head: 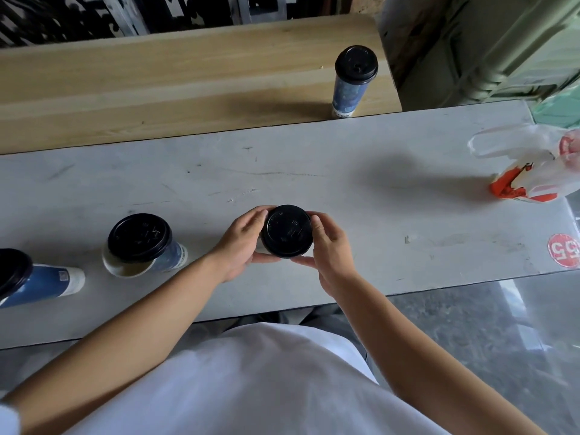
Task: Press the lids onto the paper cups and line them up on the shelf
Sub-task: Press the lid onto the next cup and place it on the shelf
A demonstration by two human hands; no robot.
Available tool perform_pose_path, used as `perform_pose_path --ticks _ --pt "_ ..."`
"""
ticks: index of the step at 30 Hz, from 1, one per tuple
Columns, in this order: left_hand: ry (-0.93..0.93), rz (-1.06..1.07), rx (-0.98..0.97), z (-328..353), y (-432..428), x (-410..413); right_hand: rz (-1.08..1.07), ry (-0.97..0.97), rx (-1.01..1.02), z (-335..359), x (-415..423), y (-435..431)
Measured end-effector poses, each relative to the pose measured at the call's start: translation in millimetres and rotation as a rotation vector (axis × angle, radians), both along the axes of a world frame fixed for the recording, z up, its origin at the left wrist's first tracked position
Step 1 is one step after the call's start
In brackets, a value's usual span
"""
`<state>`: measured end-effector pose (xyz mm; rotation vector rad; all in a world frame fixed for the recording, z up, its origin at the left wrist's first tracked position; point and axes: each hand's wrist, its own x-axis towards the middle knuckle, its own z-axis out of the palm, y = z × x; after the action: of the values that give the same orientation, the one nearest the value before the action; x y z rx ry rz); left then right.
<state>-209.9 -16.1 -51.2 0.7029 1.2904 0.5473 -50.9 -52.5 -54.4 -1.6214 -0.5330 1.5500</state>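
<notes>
A black lid (287,231) sits on top of a cup on the grey table (376,215), and the cup body is hidden beneath it. My left hand (243,243) and my right hand (329,249) grip the lid's rim from both sides. To the left stands a blue paper cup (171,257) with a black lid (139,241) resting crookedly on its rim. At the far left edge another blue cup (47,282) carries a black lid (12,274). One lidded blue cup (350,89) stands upright on the wooden shelf (157,80) behind the table.
A white and orange plastic bag (533,171) lies at the table's right end. A round red sticker (565,254) marks the table's right front corner. Pale green furniture stands beyond the shelf at the upper right.
</notes>
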Motion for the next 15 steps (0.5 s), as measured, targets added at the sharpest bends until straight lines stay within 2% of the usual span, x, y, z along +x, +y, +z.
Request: perform_pose_path --ticks 4,10,15 --pt "0.065 -0.058 -0.012 9.4 8.2 0.8 0.031 0.053 -0.042 1.3 3.0 -1.9" --pt "0.149 0.013 -0.020 13.8 10.6 14.1 0.021 0.106 -0.061 5.8 5.2 1.5" --pt "0.133 0.022 -0.023 14.2 12.1 18.9 0.030 0.105 -0.088 10.8 10.6 8.4"
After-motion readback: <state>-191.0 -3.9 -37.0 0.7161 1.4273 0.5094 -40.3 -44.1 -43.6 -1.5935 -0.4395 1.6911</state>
